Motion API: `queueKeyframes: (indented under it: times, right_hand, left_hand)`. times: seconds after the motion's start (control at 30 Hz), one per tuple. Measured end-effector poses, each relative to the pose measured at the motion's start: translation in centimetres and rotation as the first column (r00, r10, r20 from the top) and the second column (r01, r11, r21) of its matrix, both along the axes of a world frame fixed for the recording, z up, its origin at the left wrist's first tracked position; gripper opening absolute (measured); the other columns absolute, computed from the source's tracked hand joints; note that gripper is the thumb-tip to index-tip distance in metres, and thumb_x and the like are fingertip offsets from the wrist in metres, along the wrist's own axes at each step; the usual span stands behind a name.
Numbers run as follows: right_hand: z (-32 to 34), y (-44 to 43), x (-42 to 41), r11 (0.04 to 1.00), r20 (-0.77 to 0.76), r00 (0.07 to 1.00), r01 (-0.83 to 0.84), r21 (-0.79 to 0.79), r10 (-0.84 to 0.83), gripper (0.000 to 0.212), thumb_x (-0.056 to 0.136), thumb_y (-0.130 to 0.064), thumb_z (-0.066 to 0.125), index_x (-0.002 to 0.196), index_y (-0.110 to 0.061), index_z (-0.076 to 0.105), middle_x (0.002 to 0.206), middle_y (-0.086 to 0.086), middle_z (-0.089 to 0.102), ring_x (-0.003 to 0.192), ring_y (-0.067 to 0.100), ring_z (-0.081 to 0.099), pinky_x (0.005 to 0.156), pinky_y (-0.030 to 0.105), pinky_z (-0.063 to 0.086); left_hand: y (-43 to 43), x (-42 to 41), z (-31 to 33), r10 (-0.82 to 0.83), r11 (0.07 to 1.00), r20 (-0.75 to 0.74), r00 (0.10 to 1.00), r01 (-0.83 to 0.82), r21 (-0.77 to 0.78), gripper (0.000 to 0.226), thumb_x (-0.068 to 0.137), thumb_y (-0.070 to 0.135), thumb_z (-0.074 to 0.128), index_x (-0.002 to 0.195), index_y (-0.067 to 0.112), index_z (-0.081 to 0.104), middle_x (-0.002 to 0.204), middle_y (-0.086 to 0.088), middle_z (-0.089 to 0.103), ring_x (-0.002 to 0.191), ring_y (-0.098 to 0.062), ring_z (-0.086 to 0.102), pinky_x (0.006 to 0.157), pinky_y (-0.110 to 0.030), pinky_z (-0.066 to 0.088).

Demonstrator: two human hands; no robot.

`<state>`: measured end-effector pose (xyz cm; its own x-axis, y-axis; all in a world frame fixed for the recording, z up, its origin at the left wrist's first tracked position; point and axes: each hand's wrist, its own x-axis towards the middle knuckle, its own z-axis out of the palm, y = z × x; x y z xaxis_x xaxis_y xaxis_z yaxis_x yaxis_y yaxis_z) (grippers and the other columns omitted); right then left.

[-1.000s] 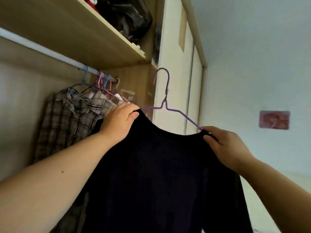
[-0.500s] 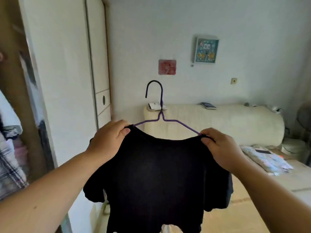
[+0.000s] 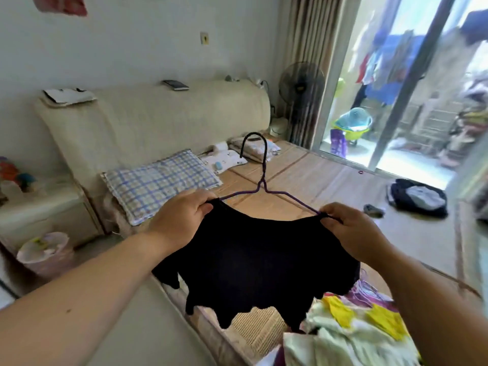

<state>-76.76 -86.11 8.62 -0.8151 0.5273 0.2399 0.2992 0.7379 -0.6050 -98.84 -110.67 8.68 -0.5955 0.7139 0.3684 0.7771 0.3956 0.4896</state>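
A black T-shirt [image 3: 253,262] hangs on a purple wire hanger [image 3: 261,180] whose dark hook points up and away from me. My left hand [image 3: 179,220] grips the shirt's left shoulder together with the hanger arm. The right shoulder is pinched by my right hand [image 3: 351,231] at the hanger's other end. I hold the shirt in the air over the edge of a bed covered with a straw mat [image 3: 317,180]. Its hem dangles just above a pile of clothes.
A heap of pale and yellow clothes [image 3: 351,331] lies on the bed at the lower right. A checked pillow [image 3: 161,180] leans by the cream headboard [image 3: 158,120]. A dark clothes bundle [image 3: 417,196] sits farther out. A pink bin [image 3: 45,252] stands on the floor at left. A fan [image 3: 301,85] stands beside the glass door.
My view has swung right from the wardrobe, past the wall, to the bed. Both hands have kept their grip and carried the shirt on its hanger over the bed edge.
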Motion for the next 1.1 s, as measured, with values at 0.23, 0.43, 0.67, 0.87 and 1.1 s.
queueKeyframes:
  times: [0.23,0.43,0.67,0.87,1.1]
  right_hand:
    - [-1.5,1.7,12.8,0.961,0.085,0.958,0.276,-0.021,-0.273,0.038,0.084,-0.02,0.061,0.071,-0.055,0.059,0.078,-0.023,0.065,0.078,-0.001,0.06,0.069,0.018,0.04]
    - [-3.6,4.1,20.8,0.89,0.091,0.894,0.446,-0.096,-0.438,0.034,0.084,-0.015,0.062,0.073,-0.047,0.061,0.072,-0.025,0.065,0.075,-0.007,0.06,0.065,0.008,0.039]
    - [-13.0,11.3,25.8,0.793,0.259,0.834,0.547,-0.269,-0.487,0.027,0.091,-0.016,0.056,0.08,-0.041,0.06,0.084,-0.01,0.066,0.082,0.014,0.06,0.067,0.028,0.041]
    - [-22.6,19.5,26.8,0.78,0.438,0.795,0.562,-0.274,-0.419,0.017,0.092,-0.022,0.053,0.1,-0.033,0.062,0.092,-0.001,0.064,0.083,0.018,0.054,0.063,0.027,0.035]
    - [-32.6,27.5,25.0,0.798,0.587,0.758,0.527,-0.293,-0.285,0.014,0.09,-0.025,0.055,0.098,-0.035,0.062,0.094,0.001,0.067,0.085,0.022,0.059,0.064,0.027,0.036]
  left_hand:
    - [7.4,7.3,-2.5,-0.246,0.965,0.133,0.96,0.255,-0.055,0.021,0.094,0.022,0.053,0.107,0.028,0.068,0.101,0.0,0.065,0.097,-0.017,0.058,0.086,-0.034,0.044]
    - [15.4,12.8,-5.5,-0.378,0.896,0.27,0.885,0.424,-0.134,0.016,0.093,0.027,0.052,0.099,0.034,0.065,0.098,0.008,0.063,0.092,-0.011,0.056,0.076,-0.027,0.038]
    - [25.4,17.8,-13.7,-0.318,0.841,0.362,0.876,0.437,-0.32,0.015,0.093,0.032,0.051,0.099,0.037,0.064,0.094,0.013,0.057,0.09,-0.009,0.054,0.075,-0.024,0.036]
    - [33.1,19.6,-21.6,-0.161,0.776,0.385,0.909,0.357,-0.521,0.019,0.092,0.033,0.05,0.105,0.028,0.062,0.105,0.003,0.058,0.096,-0.016,0.054,0.083,-0.031,0.041]
    - [38.8,19.5,-30.2,-0.007,0.681,0.388,0.922,0.289,-0.673,0.025,0.094,0.032,0.045,0.113,0.027,0.06,0.111,-0.001,0.059,0.102,-0.022,0.055,0.085,-0.035,0.045]
